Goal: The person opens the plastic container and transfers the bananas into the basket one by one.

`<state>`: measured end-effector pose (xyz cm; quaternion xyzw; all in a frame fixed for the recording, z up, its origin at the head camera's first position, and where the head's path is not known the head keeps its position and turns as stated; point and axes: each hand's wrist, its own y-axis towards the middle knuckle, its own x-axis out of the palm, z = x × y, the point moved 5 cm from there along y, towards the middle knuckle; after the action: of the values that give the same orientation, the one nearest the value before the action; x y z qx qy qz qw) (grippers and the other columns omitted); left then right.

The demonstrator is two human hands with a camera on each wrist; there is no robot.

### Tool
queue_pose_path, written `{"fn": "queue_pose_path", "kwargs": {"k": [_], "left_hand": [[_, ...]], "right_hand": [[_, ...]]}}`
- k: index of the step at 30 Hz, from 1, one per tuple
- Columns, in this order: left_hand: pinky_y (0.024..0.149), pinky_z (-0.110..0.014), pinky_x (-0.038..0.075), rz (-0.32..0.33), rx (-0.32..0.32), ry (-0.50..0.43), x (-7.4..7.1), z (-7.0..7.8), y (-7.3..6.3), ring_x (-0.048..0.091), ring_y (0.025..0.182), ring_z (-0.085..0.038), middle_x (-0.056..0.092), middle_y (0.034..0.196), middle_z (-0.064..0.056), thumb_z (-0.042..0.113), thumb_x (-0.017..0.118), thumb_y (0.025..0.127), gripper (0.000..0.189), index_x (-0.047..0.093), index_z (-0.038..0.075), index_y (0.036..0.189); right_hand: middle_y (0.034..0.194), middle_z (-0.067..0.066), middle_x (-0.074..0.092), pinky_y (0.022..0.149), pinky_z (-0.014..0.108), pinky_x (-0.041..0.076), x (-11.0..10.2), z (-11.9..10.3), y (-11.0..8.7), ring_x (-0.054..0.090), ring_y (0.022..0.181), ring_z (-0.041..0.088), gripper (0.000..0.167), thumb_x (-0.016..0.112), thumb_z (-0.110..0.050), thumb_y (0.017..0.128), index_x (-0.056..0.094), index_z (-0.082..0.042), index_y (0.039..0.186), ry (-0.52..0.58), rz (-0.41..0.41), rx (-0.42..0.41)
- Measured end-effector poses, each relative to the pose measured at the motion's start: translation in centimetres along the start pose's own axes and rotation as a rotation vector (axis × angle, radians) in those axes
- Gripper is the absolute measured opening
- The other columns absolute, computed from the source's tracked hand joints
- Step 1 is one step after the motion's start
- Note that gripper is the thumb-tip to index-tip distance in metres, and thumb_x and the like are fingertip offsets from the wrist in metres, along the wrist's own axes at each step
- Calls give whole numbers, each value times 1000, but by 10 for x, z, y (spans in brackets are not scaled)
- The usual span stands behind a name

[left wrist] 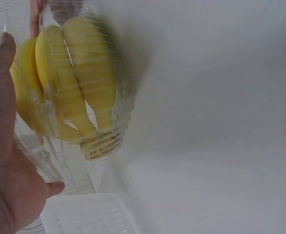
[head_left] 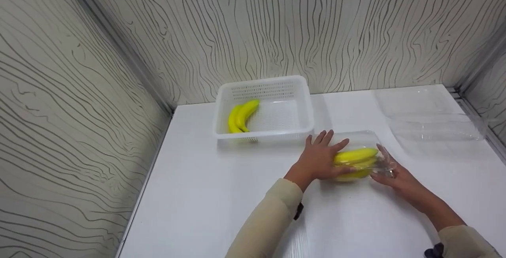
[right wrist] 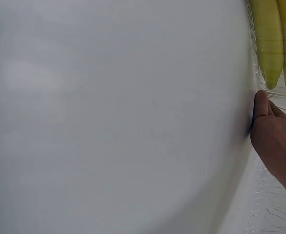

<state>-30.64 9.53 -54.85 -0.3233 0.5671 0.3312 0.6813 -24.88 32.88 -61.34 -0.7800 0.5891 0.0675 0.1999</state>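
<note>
Several yellow bananas [head_left: 355, 156] lie in a clear plastic box [head_left: 361, 135] on the white table, between my two hands. My left hand [head_left: 321, 159] rests on the box's left end, fingers spread and thumb stretched along the near side. At the opposite end my right hand [head_left: 395, 177] grips the box between thumb and fingers. Through the ribbed plastic in the left wrist view, the bananas [left wrist: 84, 73] lie side by side, joined at the stem end. The right wrist view shows the right hand [right wrist: 276, 139] at the box's edge, just beyond the banana tips.
A white perforated basket [head_left: 302, 108] stands near the back wall with two bananas [head_left: 242, 115] at its left side. Another clear plastic box [head_left: 431, 119] lies open at the back right. Patterned walls [head_left: 253, 32] border the white table [head_left: 205, 194].
</note>
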Motion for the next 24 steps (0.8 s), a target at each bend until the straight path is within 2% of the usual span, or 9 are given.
{"fn": "queue_pose_path", "kwargs": {"k": [8, 16, 24], "left_hand": [[132, -58, 28, -6, -4, -31, -1, -1, 0, 28, 167, -23, 28, 179, 2, 89, 39, 92, 83, 28, 52, 166], [134, -57, 26, -23, -10, -41, 0, 0, 4, 26, 167, -21, 26, 180, 3, 89, 40, 92, 81, 25, 55, 165], [131, -58, 30, -9, 3, -22, 0, -2, 6, 29, 166, -22, 29, 178, 3, 89, 39, 93, 82, 31, 51, 165]], "right_hand": [[180, 18, -10, 119, 87, -2, -1, 1, 1, -13, 162, 56, 100, 68, -31, 104, -6, -40, 171, 18, -8, 5], [180, 19, -8, 119, 87, 1, -3, 2, -1, -10, 162, 58, 100, 67, -35, 104, -7, -41, 171, -17, 4, 18], [180, 16, -12, 120, 86, -6, -2, -1, -1, -18, 162, 53, 100, 69, -32, 104, -5, -39, 172, 32, -7, 9]]}}
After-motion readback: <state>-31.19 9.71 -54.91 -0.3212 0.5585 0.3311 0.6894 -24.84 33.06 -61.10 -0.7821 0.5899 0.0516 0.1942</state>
